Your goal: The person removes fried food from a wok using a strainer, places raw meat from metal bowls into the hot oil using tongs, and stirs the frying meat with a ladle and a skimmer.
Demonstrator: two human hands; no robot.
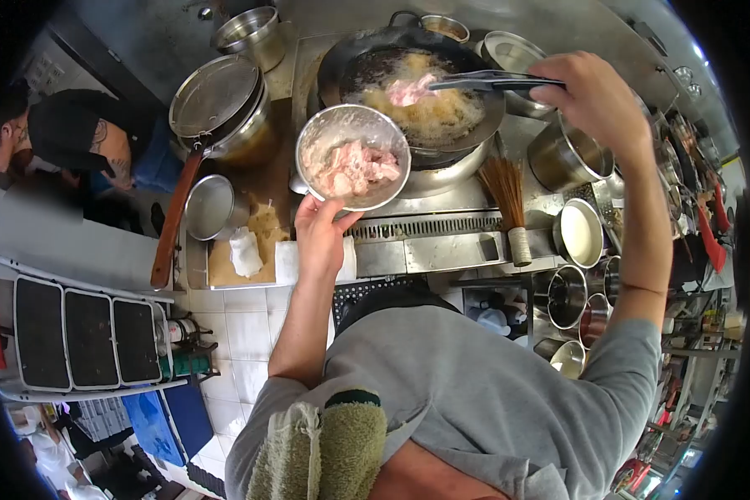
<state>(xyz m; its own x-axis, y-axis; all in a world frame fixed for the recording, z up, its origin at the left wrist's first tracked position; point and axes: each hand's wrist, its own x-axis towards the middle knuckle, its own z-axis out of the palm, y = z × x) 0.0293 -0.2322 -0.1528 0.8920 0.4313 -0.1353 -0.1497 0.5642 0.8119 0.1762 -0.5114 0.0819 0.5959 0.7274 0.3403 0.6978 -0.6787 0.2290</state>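
My left hand [319, 233] grips the rim of a metal bowl [308, 137] and tilts it beside the wok. Raw, coated meat pieces [358, 169] lie in the bowl. My right hand [590, 100] is closed around a pair of tongs [496, 81], which reach left over the wok. At their tips is a pale pink piece of meat [410, 91], at the surface of the bubbling oil [442, 117]; whether it is still clamped I cannot tell. The dark wok [335, 71] sits on a round burner.
Left of the wok stand a pot with a strainer [217, 96] and its long wooden handle [175, 217]. A bamboo brush [512, 208] leans at the stove's front edge, near a bowl of white liquid [579, 233] and a metal pot [558, 158]. Another person [83, 133] bends at the far left.
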